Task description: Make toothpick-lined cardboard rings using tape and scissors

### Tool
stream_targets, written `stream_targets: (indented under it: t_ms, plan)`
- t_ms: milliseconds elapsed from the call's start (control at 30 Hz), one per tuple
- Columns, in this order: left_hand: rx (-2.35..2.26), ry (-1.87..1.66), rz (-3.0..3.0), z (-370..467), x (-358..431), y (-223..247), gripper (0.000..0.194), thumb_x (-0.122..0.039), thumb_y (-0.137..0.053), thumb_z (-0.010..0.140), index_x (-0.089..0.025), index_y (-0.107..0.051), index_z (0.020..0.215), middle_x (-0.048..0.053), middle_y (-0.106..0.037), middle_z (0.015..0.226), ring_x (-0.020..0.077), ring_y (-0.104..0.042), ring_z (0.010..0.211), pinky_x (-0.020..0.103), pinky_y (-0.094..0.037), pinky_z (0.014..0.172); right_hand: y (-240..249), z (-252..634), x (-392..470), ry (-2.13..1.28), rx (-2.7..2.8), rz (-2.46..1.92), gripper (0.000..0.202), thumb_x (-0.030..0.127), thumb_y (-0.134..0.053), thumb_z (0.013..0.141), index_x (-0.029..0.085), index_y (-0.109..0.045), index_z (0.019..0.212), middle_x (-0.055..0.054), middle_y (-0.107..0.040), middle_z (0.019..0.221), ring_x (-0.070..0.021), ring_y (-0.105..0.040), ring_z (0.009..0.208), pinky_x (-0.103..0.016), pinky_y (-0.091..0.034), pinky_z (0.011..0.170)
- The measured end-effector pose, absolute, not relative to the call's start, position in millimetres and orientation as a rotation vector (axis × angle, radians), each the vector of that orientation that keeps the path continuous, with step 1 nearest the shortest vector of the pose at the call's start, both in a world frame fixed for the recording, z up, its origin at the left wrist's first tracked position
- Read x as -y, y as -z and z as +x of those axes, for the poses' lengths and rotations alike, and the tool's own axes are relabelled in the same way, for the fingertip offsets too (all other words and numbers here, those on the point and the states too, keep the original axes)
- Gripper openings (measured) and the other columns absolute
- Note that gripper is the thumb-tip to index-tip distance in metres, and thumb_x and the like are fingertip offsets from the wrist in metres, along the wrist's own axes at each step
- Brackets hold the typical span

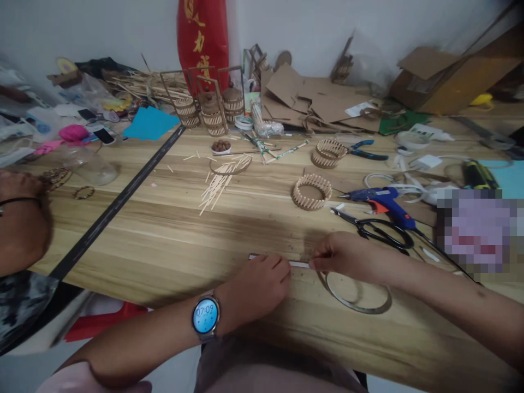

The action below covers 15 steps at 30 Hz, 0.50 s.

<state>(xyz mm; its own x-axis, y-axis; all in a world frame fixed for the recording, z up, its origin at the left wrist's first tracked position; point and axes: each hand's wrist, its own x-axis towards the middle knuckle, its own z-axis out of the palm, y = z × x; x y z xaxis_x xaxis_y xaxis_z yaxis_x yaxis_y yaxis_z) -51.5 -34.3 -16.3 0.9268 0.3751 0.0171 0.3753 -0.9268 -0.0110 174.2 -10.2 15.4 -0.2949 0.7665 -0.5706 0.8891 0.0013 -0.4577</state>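
Observation:
My left hand (266,281), with a watch on its wrist, presses down on a thin pale strip (299,264) on the wooden table near its front edge. The fingers are together over the strip. My right hand (333,254) pinches the strip's right end between thumb and fingertips. From beneath that hand a curved band (368,310) loops out over the table. Beyond my hands stands a ring of short wooden pegs (311,192), with a second peg ring (328,153) behind it.
Black scissors (385,233) and a blue glue gun (379,201) lie right of the rings. Loose sticks (219,183) lie mid-table; small lantern-like baskets (213,120) stand behind. Another person's arm (22,229) rests at the left, beyond a black strip (123,199).

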Motion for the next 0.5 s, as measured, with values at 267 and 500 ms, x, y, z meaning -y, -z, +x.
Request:
stream_targets:
  t_ms: [267,500]
  plan:
    - [0.583,0.073,-3.045,-52.8,35.1,21.3,0.018,-0.013,-0.046,0.096,-0.011,-0.064,0.099,0.01,-0.063,0.103,0.0221,-0.054,0.091,0.033,-0.046,0.07,-6.6,177.3,8.9,1.114,-2.103,1.758,0.027,0.04,-0.056,0.078,0.02,-0.06,0.06,0.003,-0.049,0.055,-0.0114,-0.041,0.054,-0.023,-0.028,0.049]
    - [0.59,0.09,-3.026,-52.9,35.8,22.2,0.019,-0.012,-0.045,0.096,-0.011,-0.064,0.1,0.01,-0.063,0.105,0.0225,-0.055,0.092,0.033,-0.047,0.07,-4.8,175.2,8.0,1.035,-2.103,1.744,0.025,0.034,-0.059,0.08,0.019,-0.061,0.06,0.003,-0.051,0.055,-0.0114,-0.043,0.053,-0.024,-0.027,0.049]
